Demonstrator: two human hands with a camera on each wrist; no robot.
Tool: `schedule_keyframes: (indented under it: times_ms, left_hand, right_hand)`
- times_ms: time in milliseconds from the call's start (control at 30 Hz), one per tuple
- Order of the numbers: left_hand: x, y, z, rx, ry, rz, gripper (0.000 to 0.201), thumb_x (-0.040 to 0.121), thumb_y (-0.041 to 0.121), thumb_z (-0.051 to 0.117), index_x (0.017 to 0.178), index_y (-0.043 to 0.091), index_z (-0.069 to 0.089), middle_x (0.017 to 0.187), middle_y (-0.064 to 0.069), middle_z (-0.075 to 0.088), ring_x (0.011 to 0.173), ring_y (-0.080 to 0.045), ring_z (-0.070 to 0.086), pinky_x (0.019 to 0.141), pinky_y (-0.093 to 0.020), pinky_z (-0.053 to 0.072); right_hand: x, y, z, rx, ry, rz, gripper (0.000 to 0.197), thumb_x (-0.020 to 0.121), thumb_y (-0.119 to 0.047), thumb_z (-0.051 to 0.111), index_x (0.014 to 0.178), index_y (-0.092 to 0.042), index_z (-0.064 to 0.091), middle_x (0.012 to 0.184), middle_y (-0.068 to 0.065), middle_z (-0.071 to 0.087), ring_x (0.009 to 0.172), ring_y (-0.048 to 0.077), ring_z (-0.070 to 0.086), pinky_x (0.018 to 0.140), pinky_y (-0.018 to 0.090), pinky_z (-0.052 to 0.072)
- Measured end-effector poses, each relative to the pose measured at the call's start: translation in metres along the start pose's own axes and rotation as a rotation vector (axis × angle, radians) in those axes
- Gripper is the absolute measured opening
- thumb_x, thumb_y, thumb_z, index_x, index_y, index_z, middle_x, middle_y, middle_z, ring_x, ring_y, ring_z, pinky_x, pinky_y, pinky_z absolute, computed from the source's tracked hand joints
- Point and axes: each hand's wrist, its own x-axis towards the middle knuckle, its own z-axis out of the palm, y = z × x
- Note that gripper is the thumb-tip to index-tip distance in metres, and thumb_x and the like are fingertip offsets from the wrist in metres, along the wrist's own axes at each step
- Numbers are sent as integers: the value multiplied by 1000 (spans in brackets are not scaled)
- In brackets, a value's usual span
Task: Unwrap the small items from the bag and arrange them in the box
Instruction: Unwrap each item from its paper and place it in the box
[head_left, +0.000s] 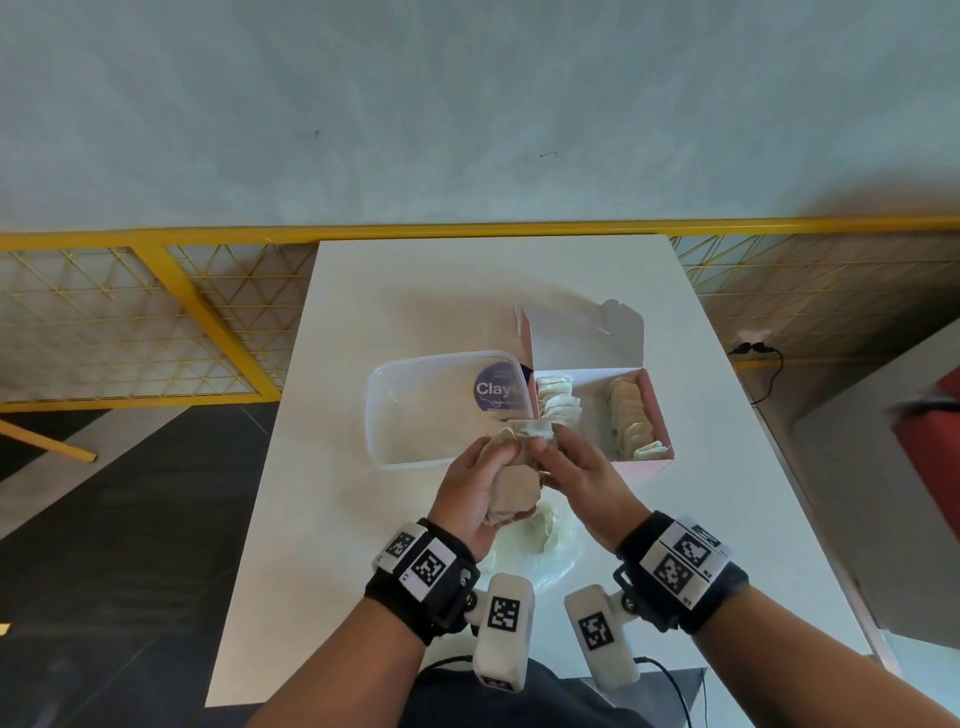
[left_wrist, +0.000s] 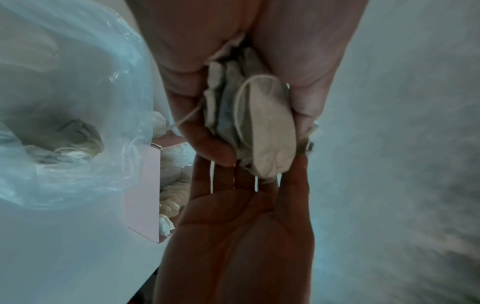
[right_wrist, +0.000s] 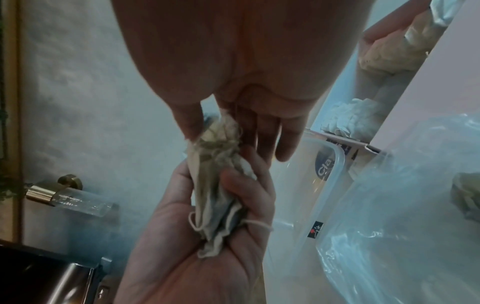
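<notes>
A bundle of beige tea bags (head_left: 514, 488) with strings is held upright over the white table (head_left: 363, 545). My left hand (head_left: 483, 478) grips the bundle's lower part (right_wrist: 215, 216) in its curled fingers. My right hand (head_left: 558, 457) pinches the crumpled top (right_wrist: 221, 135) between thumb and fingers. The open pink box (head_left: 658, 415) stands just behind, to the right, with two rows of tea bags (head_left: 628, 415) inside. A clear plastic bag (head_left: 545, 556) holding more tea bags (left_wrist: 70, 142) lies on the table under my hands.
A clear plastic container (head_left: 379, 415) with a purple label lies left of the pink box and touches it. The box's lid (head_left: 587, 332) stands up at the back. A yellow mesh railing (head_left: 156, 312) runs behind the table. Cables hang at the near edge.
</notes>
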Motion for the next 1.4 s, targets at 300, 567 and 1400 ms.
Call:
schedule_keyframes:
  times_ms: [300,567,1400]
  left_hand:
    - [1,-3,-8,127,-10,14,19,92,24,58,98,9,68,83,-15,62,71,-27,60,48,-27,48]
    - [-4,-5,-24,211,-98,-38,13,77,22,64,80,13,73,74,-12,65,64,-25,62,54,-29,49]
    - [-14,-7,-30,101,-170,-114,32,66,26,71,88,4,67,77,-18,62,51,-25,60,40,-22,45]
  right_hand:
    - [8,3,-6,-144,50,-16,40,88,-32,62,122,-47,46,93,32,63,82,43,59,81,51,51]
    - [10,3,-12,-50,-49,230,26,94,-17,45,108,-20,67,97,6,66,87,18,60,72,31,48]
    - [5,54,1,-542,-69,189,24,88,5,46,109,0,57,90,19,64,80,29,57,84,38,47]
